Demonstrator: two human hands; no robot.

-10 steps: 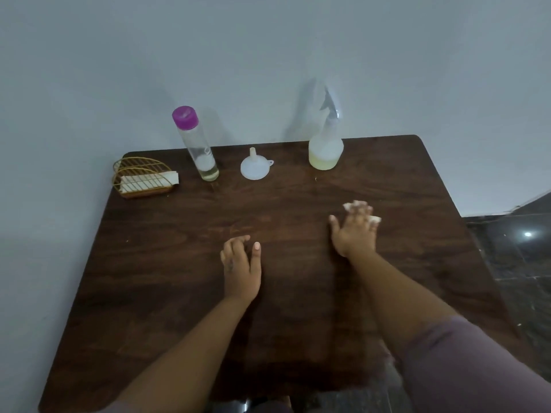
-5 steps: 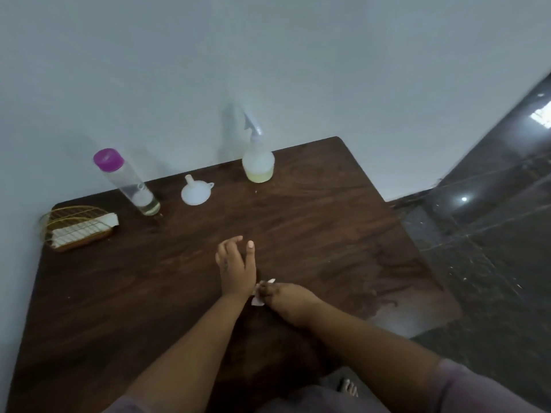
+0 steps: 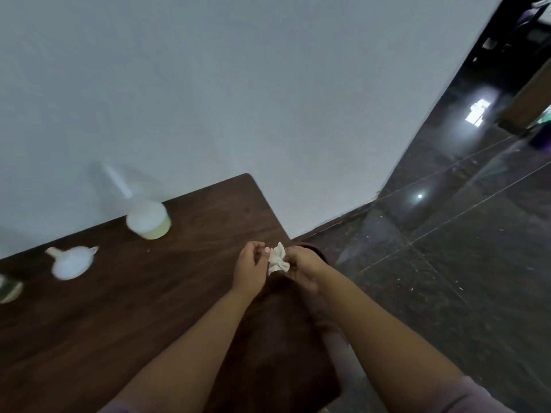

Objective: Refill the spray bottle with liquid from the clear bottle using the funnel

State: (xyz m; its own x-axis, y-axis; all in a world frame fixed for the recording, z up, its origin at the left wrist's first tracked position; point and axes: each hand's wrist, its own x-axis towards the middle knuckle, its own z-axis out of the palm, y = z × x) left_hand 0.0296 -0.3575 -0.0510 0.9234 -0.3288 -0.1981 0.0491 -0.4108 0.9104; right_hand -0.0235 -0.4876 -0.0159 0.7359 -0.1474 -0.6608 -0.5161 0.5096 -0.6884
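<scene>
Holding: right hand (image 3: 301, 265) pinches a crumpled white tissue (image 3: 278, 259) near the worktop (image 3: 125, 317) right edge; left hand (image 3: 250, 265) curled beside it, perhaps touching it.
Spray bottle (image 3: 148, 219): blurred, upright at the back edge, nozzle leaning left.
Funnel (image 3: 71, 261): left of it, spout pointing up-left.
Clear bottle (image 3: 9, 289): cut by the frame's left edge.
Room: dark floor (image 3: 447, 278) right.

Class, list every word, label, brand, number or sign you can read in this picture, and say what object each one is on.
None can be read.
Spray bottle: blurred, no label visible.
Funnel: plain white, no markings.
Clear bottle: only its base shows at the frame edge, no text.
Crumpled tissue held between both hands: blank.
</scene>
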